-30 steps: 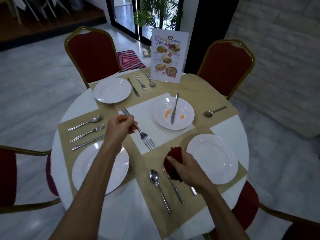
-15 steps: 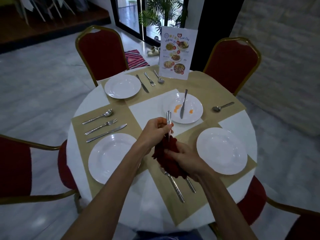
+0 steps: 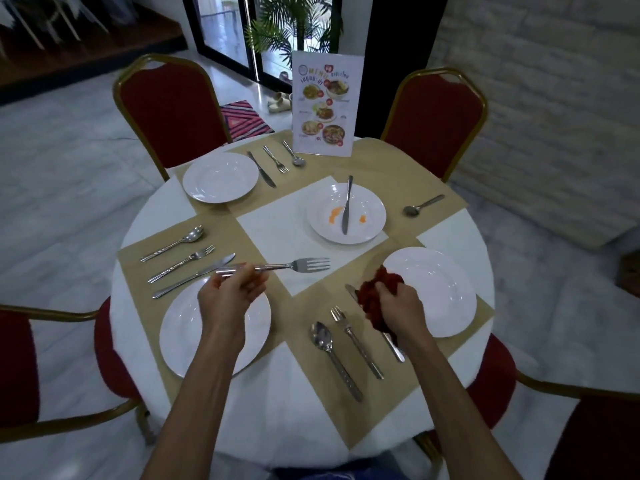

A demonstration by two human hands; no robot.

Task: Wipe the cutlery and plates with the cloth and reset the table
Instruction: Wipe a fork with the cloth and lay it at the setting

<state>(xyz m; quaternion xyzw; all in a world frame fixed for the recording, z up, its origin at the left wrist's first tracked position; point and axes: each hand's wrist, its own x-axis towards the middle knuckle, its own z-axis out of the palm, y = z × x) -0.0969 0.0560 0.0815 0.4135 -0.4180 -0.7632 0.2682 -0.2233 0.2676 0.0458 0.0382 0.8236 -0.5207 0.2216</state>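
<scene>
Round worktop (image 3: 446,237), four settings: I see my hands apart, left hand (image 3: 230,299) pinching a fork (image 3: 298,265) aloft, right hand (image 3: 398,306) clutching the red cloth (image 3: 375,296) beside the near plate (image 3: 443,289). I judge much remains: the smeared plate (image 3: 374,216), its knife (image 3: 346,209).

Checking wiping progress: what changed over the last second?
Half a second ago the fork stood in the cloth; the left hand has drawn it out leftward and holds it level. The right hand still grips the cloth. Stained plate and its knife unchanged.
</scene>
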